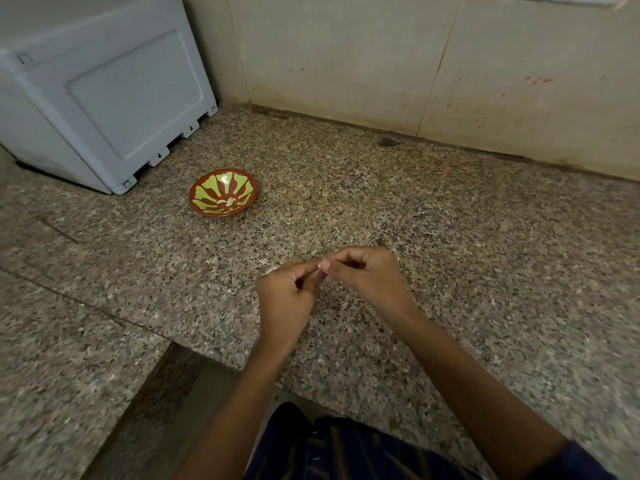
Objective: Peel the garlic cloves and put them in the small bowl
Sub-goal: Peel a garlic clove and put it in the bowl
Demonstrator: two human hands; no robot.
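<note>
A small red bowl (223,192) with a yellow-green leaf pattern sits on the speckled granite counter (450,220), left of centre. A couple of pale peeled garlic cloves (227,202) lie inside it. My left hand (287,299) and my right hand (367,275) meet above the counter's front part, fingertips pinched together on one small pale garlic clove (322,273), mostly hidden by the fingers. A bit of white shows behind my left knuckles; I cannot tell what it is.
A grey-white plastic appliance (104,98) stands at the back left, close to the bowl. A tiled wall (381,64) closes the back. The counter's front edge (221,362) steps down just under my forearms. A dark speck (388,142) lies by the wall.
</note>
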